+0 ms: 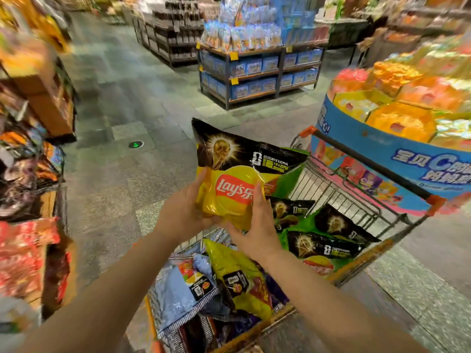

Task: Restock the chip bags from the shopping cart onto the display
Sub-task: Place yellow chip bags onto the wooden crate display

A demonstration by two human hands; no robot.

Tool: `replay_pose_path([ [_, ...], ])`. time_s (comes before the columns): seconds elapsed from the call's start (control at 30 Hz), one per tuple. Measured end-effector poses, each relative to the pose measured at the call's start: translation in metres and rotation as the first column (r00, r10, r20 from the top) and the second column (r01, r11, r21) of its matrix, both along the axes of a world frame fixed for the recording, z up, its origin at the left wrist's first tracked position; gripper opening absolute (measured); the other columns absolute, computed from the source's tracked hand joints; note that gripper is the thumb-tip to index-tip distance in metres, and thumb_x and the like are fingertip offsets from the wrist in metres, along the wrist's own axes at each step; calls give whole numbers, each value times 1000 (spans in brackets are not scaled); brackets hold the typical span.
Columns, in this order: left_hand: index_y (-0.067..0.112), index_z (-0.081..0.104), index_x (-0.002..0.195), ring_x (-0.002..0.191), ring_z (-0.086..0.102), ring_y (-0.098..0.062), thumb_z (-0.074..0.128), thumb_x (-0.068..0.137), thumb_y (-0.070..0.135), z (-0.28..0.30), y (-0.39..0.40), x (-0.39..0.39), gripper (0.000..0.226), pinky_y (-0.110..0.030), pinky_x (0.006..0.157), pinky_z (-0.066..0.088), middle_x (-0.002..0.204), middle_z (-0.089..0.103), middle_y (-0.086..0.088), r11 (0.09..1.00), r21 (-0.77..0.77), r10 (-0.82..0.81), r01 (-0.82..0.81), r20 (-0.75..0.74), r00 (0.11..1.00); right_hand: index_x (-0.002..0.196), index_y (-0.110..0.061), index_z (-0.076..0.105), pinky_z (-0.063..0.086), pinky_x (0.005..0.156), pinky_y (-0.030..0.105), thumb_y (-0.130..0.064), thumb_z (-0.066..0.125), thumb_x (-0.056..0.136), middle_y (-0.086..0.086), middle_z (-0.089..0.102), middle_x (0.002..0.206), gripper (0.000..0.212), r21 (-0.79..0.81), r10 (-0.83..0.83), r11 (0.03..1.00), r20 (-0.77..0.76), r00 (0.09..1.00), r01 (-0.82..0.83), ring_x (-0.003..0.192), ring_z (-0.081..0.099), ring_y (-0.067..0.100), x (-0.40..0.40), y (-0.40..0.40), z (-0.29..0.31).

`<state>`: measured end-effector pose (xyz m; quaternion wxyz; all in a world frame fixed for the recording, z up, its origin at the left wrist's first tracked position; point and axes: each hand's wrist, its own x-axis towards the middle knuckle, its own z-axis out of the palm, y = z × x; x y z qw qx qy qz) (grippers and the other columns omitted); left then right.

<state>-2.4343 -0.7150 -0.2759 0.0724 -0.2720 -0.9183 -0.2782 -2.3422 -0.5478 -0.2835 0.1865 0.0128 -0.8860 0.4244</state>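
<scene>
Shopping cart (362, 194), wire, holds mixed chip bags (237, 281) below both forearms. Left hand (183, 210) and right hand (257, 225) grip one yellow Lay's bag (237, 179) above the cart, fingers curled round its lower edges. Round blue display (397, 149) stands at right, beside the cart.

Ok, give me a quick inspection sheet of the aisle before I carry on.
Surface: grey tiled floor.
Job's things: yellow Lay's bag held above the shopping cart; green-and-black bags and a blue bag lie in the cart.
Clutter: nothing seen on the floor.
Grippers: left hand and right hand both grip the yellow bag.
Cables: nothing seen.
Surroundings: round snack display on the right, blurred shelves on the left, blue-boxed shelving ahead.
</scene>
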Motion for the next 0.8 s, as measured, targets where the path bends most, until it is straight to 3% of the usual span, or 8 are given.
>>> replay_pose_path([
  [0.07, 39, 7, 150, 110, 61, -27, 76, 58, 68, 19, -10, 20, 119, -44, 86, 52, 127, 60, -3, 996, 75, 49, -50, 10, 999, 118, -69, -35, 15, 115, 55, -34, 70, 82, 13, 12, 157, 116, 35, 51, 998, -67, 996, -48, 145, 9, 25, 10, -4, 18],
  [0.17, 56, -2, 140, 110, 61, -25, 75, 55, 66, 53, -23, 54, 115, -40, 92, 48, 129, 59, 0, 976, 196, 90, -92, 19, 996, 124, -64, -33, 17, 116, 52, -53, 60, 78, 7, 10, 157, 104, 94, 123, 990, -177, 976, -108, 142, 10, 18, 21, -8, 46],
  [0.33, 52, -2, 141, 109, 60, -33, 77, 62, 61, 112, -44, 96, 112, -42, 84, 48, 127, 59, -6, 950, 273, 201, -150, -171, 964, 125, -64, -34, 25, 114, 49, -42, 71, 79, 4, 15, 157, 117, 149, 257, 963, -252, 933, -225, 143, 18, 21, 20, -12, 99],
  [0.43, 44, 6, 142, 111, 57, -34, 78, 70, 49, 144, -53, 120, 102, -42, 83, 48, 129, 57, -9, 938, 252, 303, -239, -261, 916, 140, -54, -22, 29, 112, 52, -47, 65, 79, 11, 18, 157, 107, 163, 361, 933, -425, 830, -322, 144, 22, 26, 18, -23, 134],
  [0.53, 35, 12, 147, 108, 58, -33, 66, 64, 65, 171, -63, 153, 103, -42, 80, 51, 124, 57, -11, 918, 281, 372, -281, -360, 855, 146, -45, -10, 32, 112, 49, -47, 64, 79, 10, 20, 156, 100, 158, 441, 892, -499, 746, -423, 144, 24, 23, 25, -30, 161],
  [0.6, 35, 11, 145, 109, 57, -35, 61, 62, 70, 186, -68, 173, 103, -43, 80, 50, 126, 57, -13, 905, 299, 408, -302, -410, 816, 148, -42, -9, 35, 111, 38, -45, 64, 81, 5, 25, 154, 99, 181, 509, 848, -544, 667, -499, 141, 29, 16, 28, -34, 176],
  [0.73, 28, 16, 149, 111, 55, -34, 74, 65, 61, 217, -63, 225, 107, -44, 81, 48, 128, 56, -11, 861, 280, 509, -425, -473, 719, 144, -54, -7, 40, 108, 36, -51, 62, 84, -6, 25, 152, 91, 182, 619, 728, -588, 520, -661, 139, 32, 11, 49, -38, 206],
  [0.8, 31, 11, 149, 114, 54, -34, 72, 67, 63, 229, -59, 252, 107, -46, 84, 49, 130, 54, -10, 841, 283, 541, -462, -461, 703, 142, -58, -6, 40, 106, 25, -52, 62, 84, -16, 21, 152, 90, 192, 650, 677, -608, 456, -710, 138, 31, 4, 64, -38, 218],
])
